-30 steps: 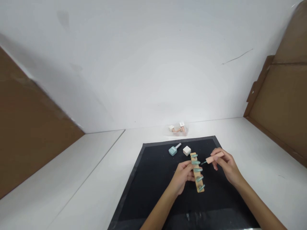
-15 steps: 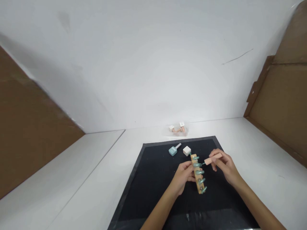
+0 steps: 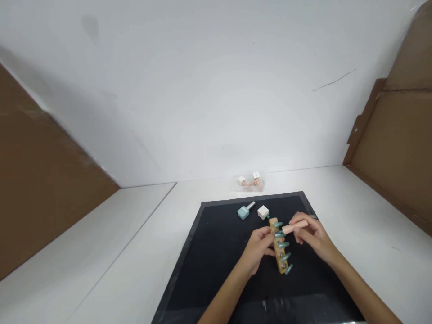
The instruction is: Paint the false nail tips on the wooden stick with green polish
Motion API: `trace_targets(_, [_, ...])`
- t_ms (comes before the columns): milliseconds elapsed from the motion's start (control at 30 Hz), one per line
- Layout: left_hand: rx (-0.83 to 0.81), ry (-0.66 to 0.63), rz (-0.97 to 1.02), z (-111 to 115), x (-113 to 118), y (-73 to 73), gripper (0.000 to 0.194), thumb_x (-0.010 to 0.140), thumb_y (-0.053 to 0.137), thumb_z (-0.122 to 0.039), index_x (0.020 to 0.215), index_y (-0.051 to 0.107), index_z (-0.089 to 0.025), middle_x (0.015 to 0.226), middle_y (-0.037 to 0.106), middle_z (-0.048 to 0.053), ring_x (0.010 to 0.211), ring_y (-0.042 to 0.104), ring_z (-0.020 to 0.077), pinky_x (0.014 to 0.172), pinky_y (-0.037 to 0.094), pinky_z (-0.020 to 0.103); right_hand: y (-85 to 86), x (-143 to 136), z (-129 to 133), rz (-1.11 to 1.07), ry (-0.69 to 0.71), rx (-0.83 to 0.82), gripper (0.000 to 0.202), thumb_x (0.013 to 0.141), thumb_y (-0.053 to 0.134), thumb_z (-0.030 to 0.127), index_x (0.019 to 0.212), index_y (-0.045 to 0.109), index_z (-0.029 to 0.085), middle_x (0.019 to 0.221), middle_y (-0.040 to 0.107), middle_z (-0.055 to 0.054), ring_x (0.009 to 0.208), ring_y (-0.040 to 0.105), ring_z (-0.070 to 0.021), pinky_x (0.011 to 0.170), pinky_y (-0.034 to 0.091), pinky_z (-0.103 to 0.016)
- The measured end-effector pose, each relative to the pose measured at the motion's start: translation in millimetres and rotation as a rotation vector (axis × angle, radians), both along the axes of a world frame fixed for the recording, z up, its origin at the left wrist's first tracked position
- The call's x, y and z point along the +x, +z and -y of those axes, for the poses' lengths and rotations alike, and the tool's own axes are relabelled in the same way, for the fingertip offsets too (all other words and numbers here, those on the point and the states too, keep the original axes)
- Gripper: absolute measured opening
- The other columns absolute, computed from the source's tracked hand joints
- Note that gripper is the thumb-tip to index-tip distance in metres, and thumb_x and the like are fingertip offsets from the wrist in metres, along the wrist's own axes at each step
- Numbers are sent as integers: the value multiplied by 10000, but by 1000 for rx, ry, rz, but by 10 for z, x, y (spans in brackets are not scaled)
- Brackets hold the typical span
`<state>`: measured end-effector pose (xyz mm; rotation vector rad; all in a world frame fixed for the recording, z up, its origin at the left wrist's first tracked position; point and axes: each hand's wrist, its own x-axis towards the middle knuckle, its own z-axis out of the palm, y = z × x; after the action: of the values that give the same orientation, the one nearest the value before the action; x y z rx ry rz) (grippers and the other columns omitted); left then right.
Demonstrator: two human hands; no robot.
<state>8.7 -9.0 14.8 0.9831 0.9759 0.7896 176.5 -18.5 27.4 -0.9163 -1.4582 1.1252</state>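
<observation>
Hands [image 3: 286, 240] mid-mat [image 3: 216, 243], edges distant

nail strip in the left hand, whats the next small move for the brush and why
Probably one short stroke along the second nail from the top. The right hand holds the pink-handled brush with its tip at that nail, while the left hand steadies the wooden strip.

Two hands working a nail-tip display stick over a black mat

The left hand [image 3: 258, 247] grips a wooden stick [image 3: 279, 252] bearing 5 teal nail tips, held above the black mat [image 3: 216, 252]. The right hand [image 3: 312, 236] pinches a peach brush cap [image 3: 294, 227], its tip at the 2nd nail from the far end. Beyond lie a teal polish bottle [image 3: 243, 211] on its side and a white cube [image 3: 263, 212], just beside each other.
</observation>
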Motion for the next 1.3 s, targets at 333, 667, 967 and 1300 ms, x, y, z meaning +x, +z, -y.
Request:
trace_targets(333, [10, 23, 11, -14, 4, -12, 366, 602, 648, -412, 816, 650, -115, 735, 674, 78, 624, 602, 146, 525, 447, 221, 0, 11, -9, 15, -31, 42, 62, 764, 576, 256, 780, 591, 198, 662, 492, 19, 477, 473, -98, 427, 413, -213])
trace_targets(667, [0, 50, 18, 2, 3, 34, 422, 555, 675, -453, 788, 646, -102, 722, 668, 91, 630, 604, 166, 525, 438, 234, 0, 38, -13, 85, -59, 129, 66, 770, 516, 197, 770, 582, 200, 644, 477, 20, 483, 454, -106, 436, 401, -221])
trace_targets(967, [2, 58, 28, 0, 4, 15, 410, 559, 673, -459, 764, 642, -105, 730, 669, 91, 628, 605, 163, 519, 436, 232, 50, 34, -2, 99, -93, 128, 61, 753, 510, 191, 735, 568, 202, 602, 477, 24, 466, 445, -110, 425, 389, -223])
trace_targets(1300, [-5, 59, 30, 6, -6, 31, 399, 554, 678, -436, 768, 648, -100, 728, 671, 93, 621, 600, 159, 520, 438, 230, 56, 37, -6, 86, -125, 98, 66, 721, 500, 172, 700, 557, 198, 585, 476, 32, 451, 447, -104, 426, 388, -223])
